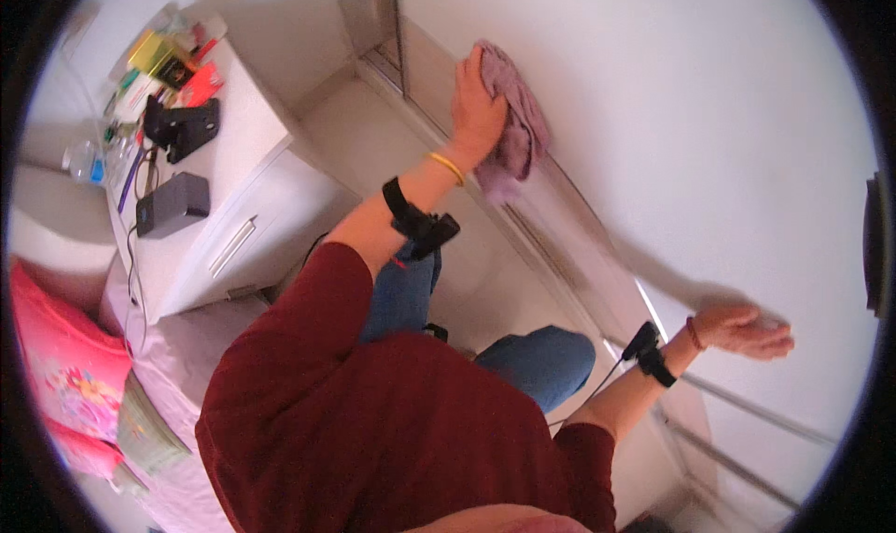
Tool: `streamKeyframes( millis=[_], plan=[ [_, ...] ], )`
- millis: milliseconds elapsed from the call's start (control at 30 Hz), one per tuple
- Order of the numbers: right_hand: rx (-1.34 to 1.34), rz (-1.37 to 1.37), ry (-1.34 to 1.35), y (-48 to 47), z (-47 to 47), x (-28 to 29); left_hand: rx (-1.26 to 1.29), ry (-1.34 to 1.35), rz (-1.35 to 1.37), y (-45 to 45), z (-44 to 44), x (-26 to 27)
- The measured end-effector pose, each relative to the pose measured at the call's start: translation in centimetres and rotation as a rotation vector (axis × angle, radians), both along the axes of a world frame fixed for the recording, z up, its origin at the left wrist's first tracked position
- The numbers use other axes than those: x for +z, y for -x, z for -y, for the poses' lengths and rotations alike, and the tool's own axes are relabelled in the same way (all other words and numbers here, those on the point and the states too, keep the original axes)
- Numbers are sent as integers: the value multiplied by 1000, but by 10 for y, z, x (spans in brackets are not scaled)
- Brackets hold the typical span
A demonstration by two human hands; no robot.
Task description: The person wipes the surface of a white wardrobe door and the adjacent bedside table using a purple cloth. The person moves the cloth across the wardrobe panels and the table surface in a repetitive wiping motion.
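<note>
My left hand [478, 116] grips a mauve cloth [521, 106] and presses it to a large white panel [672, 134], which looks like a sliding wardrobe door. Part of the cloth hangs in loose folds below the palm. Farther right, my right hand [743, 331] is held out with its fingers extended and nothing in it. It is close to the panel, where its shadow falls; whether it touches the surface I cannot tell. Each forearm carries a black strapped device, and a yellow bangle [446, 167] circles the left wrist.
A white cabinet with a drawer [234, 246] stands at left, bearing a black stand [183, 127], a dark grey box [175, 204], a plastic bottle [85, 162] and cables. A bed with a pink floral pillow [77, 358] is at lower left. Metal floor tracks [553, 263] run along the panel.
</note>
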State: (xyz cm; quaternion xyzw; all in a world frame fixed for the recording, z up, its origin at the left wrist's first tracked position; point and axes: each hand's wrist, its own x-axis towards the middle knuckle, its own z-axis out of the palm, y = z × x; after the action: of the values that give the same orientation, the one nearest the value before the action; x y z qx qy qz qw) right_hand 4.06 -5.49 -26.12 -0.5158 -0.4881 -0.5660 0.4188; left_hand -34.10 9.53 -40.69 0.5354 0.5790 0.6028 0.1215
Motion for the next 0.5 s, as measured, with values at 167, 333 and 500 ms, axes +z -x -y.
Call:
streamKeyframes(
  millis=[167,333,500],
  plan=[
    [3,-1,12,1,-1,0,51,-181,48,96,-72,64],
    [14,-15,31,3,1,-1,335,-372,-25,154,-124,83],
    [1,-73,47,2,0,-4,330,-195,81,132,-129,-5]
  ],
)
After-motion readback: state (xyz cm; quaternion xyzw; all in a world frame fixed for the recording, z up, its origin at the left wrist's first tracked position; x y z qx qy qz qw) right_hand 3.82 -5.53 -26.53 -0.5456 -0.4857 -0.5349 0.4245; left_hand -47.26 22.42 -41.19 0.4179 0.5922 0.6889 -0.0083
